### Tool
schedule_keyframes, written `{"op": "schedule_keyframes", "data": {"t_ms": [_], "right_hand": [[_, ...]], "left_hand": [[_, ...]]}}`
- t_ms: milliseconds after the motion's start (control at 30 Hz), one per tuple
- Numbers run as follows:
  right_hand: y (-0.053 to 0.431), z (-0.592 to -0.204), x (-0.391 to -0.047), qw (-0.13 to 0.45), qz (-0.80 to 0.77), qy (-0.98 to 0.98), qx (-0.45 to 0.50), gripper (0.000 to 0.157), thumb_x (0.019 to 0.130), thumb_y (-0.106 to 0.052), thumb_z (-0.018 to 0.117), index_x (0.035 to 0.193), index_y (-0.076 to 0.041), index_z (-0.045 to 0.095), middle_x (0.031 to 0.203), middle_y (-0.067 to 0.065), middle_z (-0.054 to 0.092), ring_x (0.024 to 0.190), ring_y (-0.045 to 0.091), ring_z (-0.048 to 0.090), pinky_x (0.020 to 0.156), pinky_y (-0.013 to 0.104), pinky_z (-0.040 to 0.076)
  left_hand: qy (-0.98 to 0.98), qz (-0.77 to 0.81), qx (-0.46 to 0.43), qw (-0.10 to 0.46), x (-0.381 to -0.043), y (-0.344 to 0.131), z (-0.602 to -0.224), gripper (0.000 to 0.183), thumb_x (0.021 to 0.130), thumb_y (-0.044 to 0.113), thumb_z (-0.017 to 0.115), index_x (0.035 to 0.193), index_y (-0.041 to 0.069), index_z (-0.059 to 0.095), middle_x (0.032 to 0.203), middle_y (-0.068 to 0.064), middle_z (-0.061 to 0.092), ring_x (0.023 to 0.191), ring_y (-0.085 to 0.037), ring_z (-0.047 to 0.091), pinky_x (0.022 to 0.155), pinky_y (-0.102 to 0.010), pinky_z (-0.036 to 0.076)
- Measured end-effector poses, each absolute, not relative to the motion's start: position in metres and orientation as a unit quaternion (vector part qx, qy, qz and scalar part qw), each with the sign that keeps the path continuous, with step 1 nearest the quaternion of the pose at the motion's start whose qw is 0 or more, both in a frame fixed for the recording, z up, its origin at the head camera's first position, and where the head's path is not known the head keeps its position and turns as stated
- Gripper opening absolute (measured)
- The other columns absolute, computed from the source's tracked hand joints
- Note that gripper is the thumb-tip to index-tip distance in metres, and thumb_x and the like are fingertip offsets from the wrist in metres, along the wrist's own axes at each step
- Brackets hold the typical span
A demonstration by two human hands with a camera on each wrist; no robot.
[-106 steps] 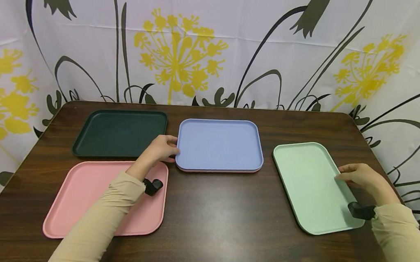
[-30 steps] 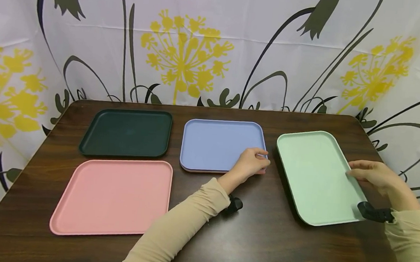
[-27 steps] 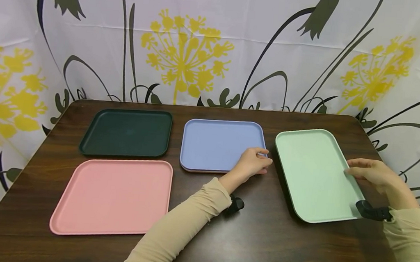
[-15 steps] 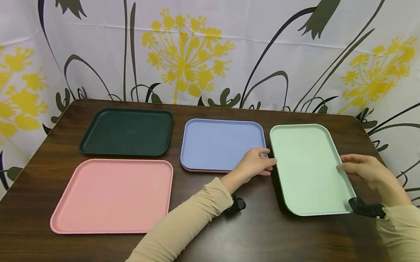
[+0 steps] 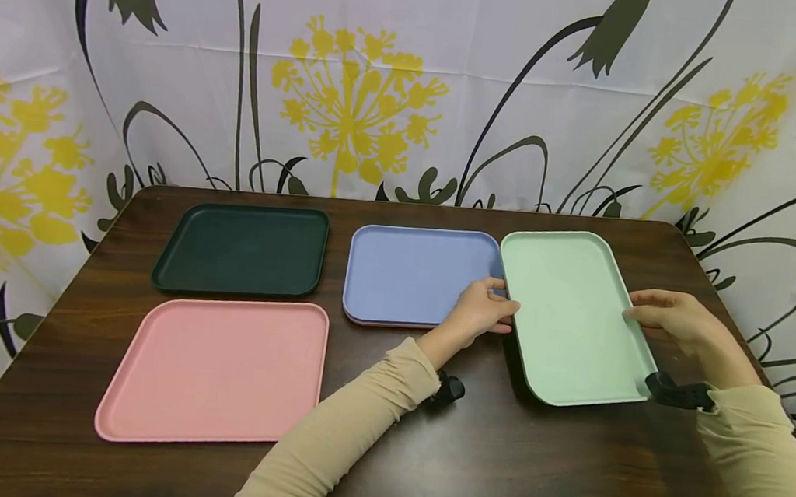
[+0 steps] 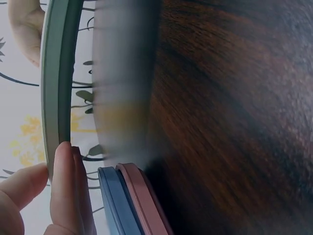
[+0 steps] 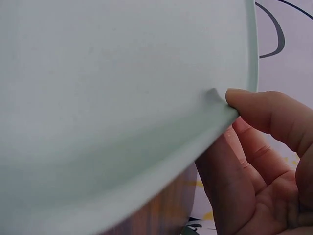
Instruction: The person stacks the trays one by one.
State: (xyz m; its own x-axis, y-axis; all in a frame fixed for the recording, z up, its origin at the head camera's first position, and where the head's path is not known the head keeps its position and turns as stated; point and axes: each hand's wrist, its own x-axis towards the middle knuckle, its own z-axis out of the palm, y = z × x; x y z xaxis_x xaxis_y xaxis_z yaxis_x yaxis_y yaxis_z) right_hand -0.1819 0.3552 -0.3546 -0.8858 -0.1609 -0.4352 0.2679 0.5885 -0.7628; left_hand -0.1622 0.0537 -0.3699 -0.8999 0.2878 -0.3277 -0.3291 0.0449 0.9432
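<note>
A light green tray (image 5: 575, 317) is held up off the table between both hands, its long sides running front to back. My right hand (image 5: 679, 327) pinches its right edge, thumb on top and fingers underneath, as the right wrist view shows. At the opposite edge, my left hand (image 5: 473, 313) pinches the rim between thumb and fingers. Just left of the green tray lies a blue tray (image 5: 417, 273), partly covered by the left hand. In the left wrist view a pink tray (image 6: 144, 196) shows stacked right under the blue one.
A dark green tray (image 5: 243, 252) lies at the back left of the brown wooden table (image 5: 423, 469). In front of it rests a larger pink tray (image 5: 216, 371). A flower-patterned curtain (image 5: 397, 84) hangs behind the table's far edge.
The right hand has lifted the green tray and brought it left toward the blue one. My left hand has left the blue tray's edge and taken hold of the green tray's left rim.
</note>
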Motion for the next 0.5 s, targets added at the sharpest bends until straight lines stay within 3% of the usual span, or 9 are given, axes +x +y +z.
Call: {"op": "schedule_keyframes", "data": {"t_ms": [233,500], "right_hand": [[0.349,-0.359,-0.183,0.250,-0.473,0.845,0.032,0.053,0.094,-0.015,0.059,0.134,0.013,0.038,0.084,-0.025,0.060,0.081,-0.006,0.062,0.075,0.018,0.057],[0.339,-0.361,-0.186,0.256,-0.485,0.836,0.016,0.050,0.094,-0.013,0.057,0.131,0.012,0.035,0.087,-0.023,0.059,0.084,-0.006,0.061,0.077,0.014,0.054]], "left_hand": [[0.680,0.701,-0.042,0.209,-0.164,0.052,-0.373,0.053,0.090,0.003,0.060,0.139,-0.001,0.042,0.119,-0.025,0.060,0.098,-0.036,0.066,0.080,-0.035,0.060],[0.699,0.688,-0.052,0.188,-0.165,0.045,-0.371,0.051,0.089,0.004,0.056,0.138,0.004,0.045,0.116,-0.020,0.059,0.084,-0.024,0.066,0.073,-0.031,0.061]]}}
